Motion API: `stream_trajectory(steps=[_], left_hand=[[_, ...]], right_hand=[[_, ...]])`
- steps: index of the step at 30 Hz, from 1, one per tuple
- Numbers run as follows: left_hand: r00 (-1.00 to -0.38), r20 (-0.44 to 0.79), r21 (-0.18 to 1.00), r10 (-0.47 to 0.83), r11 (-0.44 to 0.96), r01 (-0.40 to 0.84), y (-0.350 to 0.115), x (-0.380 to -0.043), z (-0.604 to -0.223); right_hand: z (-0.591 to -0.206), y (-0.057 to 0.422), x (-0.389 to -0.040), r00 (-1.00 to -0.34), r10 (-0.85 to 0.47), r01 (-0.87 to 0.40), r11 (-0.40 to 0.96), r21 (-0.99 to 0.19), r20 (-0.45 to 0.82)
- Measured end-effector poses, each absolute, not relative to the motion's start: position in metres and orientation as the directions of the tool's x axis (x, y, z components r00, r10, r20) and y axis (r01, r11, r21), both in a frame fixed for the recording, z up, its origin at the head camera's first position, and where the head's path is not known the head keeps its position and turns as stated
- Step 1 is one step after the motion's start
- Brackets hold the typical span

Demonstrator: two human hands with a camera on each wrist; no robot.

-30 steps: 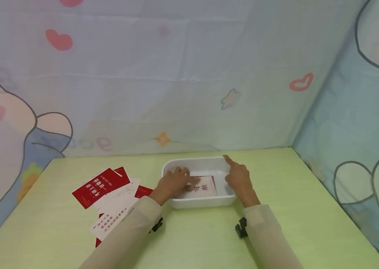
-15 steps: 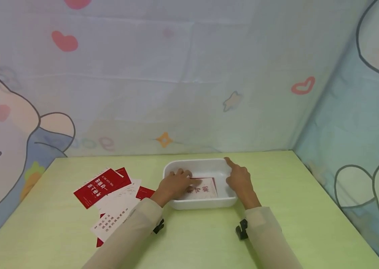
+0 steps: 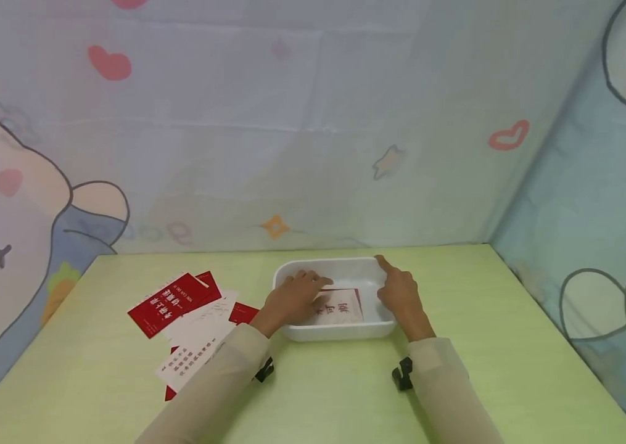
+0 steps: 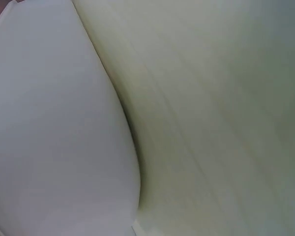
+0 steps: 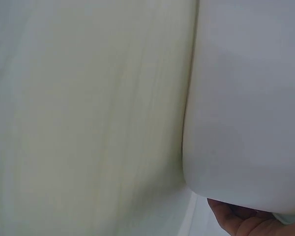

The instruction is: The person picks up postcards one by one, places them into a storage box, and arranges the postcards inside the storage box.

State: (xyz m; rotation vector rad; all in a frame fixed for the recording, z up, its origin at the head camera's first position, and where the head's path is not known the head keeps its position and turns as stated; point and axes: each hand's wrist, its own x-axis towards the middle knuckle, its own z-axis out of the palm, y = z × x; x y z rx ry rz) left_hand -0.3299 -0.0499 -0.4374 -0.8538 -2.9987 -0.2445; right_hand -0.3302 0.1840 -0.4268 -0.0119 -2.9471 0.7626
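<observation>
A white plastic tray (image 3: 340, 333) stands near the back of the table, with white cards (image 3: 344, 308) printed in red characters lying in it, thin red edges showing. My left hand (image 3: 290, 302) reaches over the tray's left side, its fingers spread on the left part of the cards and hiding it. At the tray's right end, my right hand (image 3: 403, 297) grips the rim, index finger stretched along the far corner and thumb on the inner side. In the right wrist view, curled fingers (image 5: 250, 221) show against the tray's outer wall (image 5: 246, 123).
Left of the tray, loose cards overlap in a fan: a red card (image 3: 168, 305) with white lettering, a plain white one (image 3: 201, 317) and a white one with black characters (image 3: 185, 367). A printed cloth (image 3: 224, 154) hangs behind the pale green table (image 3: 340, 394).
My left fingers have shifted on the cards, one now pointing farther toward the back. Less red shows at the cards' right edge. The right hand keeps its grip; the head view has shifted slightly.
</observation>
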Motion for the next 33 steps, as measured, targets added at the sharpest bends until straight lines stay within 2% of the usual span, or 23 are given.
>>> stream_trajectory(steps=[8,20,23,30,33], left_hand=[[-0.826,0.103,0.147,0.555,0.812,0.564,-0.047,-0.34,-0.439],[-0.848,0.1,0.332,0.521,0.786,0.522,-0.054,-0.336,-0.431],[-0.84,0.126,0.375,0.528,0.759,0.533,-0.056,-0.336,-0.432],[-0.839,0.251,0.573,0.484,0.624,0.531,-0.063,-0.343,-0.43],[-0.838,0.282,0.612,0.467,0.585,0.532,-0.064,-0.345,-0.43]], right_hand=[[-0.426,0.19,-0.332,-0.995,0.024,-0.026,0.876,-0.482,0.097],[-0.428,0.184,-0.333,-0.998,0.01,-0.025,0.868,-0.497,0.069],[-0.428,0.184,-0.332,-0.997,0.009,-0.032,0.868,-0.495,0.079],[-0.425,0.183,-0.333,-0.996,0.003,-0.039,0.877,-0.478,0.088],[-0.425,0.183,-0.333,-0.996,0.0,-0.04,0.882,-0.469,0.086]])
